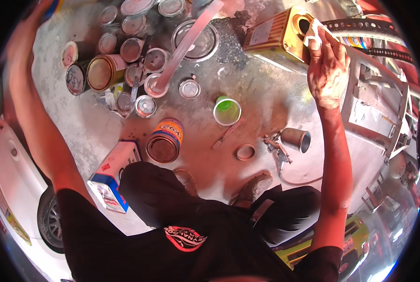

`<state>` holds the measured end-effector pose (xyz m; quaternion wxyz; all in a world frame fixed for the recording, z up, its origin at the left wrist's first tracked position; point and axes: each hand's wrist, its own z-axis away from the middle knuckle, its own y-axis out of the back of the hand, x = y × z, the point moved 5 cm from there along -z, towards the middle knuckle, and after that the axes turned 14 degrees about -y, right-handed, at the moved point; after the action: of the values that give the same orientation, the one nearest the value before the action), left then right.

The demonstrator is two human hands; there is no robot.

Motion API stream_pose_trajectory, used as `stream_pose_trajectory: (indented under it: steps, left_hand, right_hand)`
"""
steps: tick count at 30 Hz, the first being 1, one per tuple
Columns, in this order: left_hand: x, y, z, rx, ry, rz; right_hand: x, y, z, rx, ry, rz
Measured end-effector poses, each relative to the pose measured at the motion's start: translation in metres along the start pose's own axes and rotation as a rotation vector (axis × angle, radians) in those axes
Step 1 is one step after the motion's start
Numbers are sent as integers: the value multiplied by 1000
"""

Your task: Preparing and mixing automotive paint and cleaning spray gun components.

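My right hand pinches a crumpled white rag beside the round opening of a gold rectangular tin. The tin has red-brown stripes and a pale label. My left arm reaches far to the upper left, where my left hand is dark and cut off by the picture's rim. A blue and orange thing shows close to that hand; whether I hold it is unclear. Between my arms, on the floor, stand a clear plastic cup with green at its bottom and a can with an orange and blue label.
Several paint cans and lids crowd the upper left floor, with a pink translucent stick standing among them. A spray gun with a metal cup lies near my right foot. A white and blue box is by my left knee. A metal frame stands right.
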<state>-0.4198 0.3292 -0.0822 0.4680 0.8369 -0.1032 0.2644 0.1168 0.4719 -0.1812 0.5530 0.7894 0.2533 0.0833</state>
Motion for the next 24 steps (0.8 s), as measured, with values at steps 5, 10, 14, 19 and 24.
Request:
stream_pose_trajectory:
  steps: [5, 10, 14, 19, 24]
  left_hand:
    - [124, -28, 135, -334, -62, 258]
    - [197, -104, 227, -733, -236, 193]
    - [196, -144, 290, -889, -322, 162]
    - [187, -198, 328, -1130, -376, 67]
    - [190, -169, 308, -1218, -323, 109]
  right_hand:
    - [5, -7, 2, 23, 12, 29]
    - [19, -8, -1, 61, 39, 60]
    - [10, -11, -5, 61, 49, 45]
    - [10, -5, 5, 47, 159, 254]
    - [-2, -2, 6, -2, 49, -4]
